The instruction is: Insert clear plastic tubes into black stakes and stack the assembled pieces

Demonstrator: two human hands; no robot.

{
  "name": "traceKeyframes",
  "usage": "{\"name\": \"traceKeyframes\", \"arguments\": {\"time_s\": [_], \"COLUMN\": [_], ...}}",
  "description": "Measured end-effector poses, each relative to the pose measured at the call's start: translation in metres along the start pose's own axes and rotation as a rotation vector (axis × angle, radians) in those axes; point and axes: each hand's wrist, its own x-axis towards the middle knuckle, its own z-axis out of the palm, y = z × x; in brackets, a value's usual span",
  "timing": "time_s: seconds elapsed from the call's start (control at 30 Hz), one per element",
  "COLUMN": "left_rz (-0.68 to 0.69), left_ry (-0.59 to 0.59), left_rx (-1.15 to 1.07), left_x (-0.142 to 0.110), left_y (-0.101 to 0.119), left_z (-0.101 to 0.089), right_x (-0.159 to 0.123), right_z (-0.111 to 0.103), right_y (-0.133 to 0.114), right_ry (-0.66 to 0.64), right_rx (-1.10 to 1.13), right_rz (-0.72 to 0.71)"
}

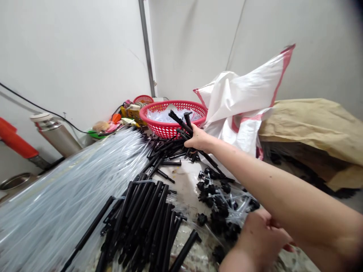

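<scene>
My right hand [199, 139] reaches out over the middle of the table, closed around several black plastic tubes [179, 120] that point in different directions. Beneath it lies a loose heap of similar black tubes [167, 147]. Low at the right, my left hand [259, 231] is curled under my right forearm, and whatever its fingers hold is hidden. Beside that hand sits a pile of black knob-like parts [218, 206] with clear thin strips among them. A thick stack of black tubes [144, 215] lies at the front centre.
Long clear plastic tubes [70, 196] cover the left side. Behind stand a red perforated basket [170, 130] holding clear pieces and a white woven sack [241, 98] with red edging. Brown paper [314, 124] lies at right. A steel flask [58, 136] stands at far left.
</scene>
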Motion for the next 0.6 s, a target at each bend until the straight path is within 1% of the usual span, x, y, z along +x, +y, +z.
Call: {"name": "traceKeyframes", "arguments": {"time_s": [0.13, 0.23, 0.3, 0.4, 0.47, 0.53, 0.6], "left_rz": [0.034, 0.062, 0.075, 0.084, 0.083, 0.090, 0.104], "left_ry": [-0.009, 0.022, 0.038, 0.042, 0.036, 0.029, 0.031], "left_rx": [-0.027, 0.017, 0.044, 0.071, 0.091, 0.111, 0.134], "left_x": [0.005, 0.004, 0.002, 0.002, 0.003, 0.003, 0.001], "left_y": [-0.002, 0.000, 0.002, 0.007, 0.009, 0.012, 0.013], "left_z": [0.000, -0.003, -0.003, -0.002, -0.001, 0.000, 0.002], "right_x": [-0.033, -0.068, -0.098, -0.157, -0.203, -0.252, -0.297], "right_z": [-0.029, -0.059, -0.084, -0.126, -0.152, -0.170, -0.178], "right_y": [-0.008, -0.007, -0.003, 0.008, 0.020, 0.037, 0.059], "right_ry": [-0.018, 0.019, 0.057, 0.153, 0.231, 0.306, 0.362], "right_rx": [0.205, 0.219, 0.194, 0.110, 0.055, 0.010, -0.036], "right_rz": [0.036, 0.034, 0.022, 0.054, 0.120, 0.228, 0.366]}}
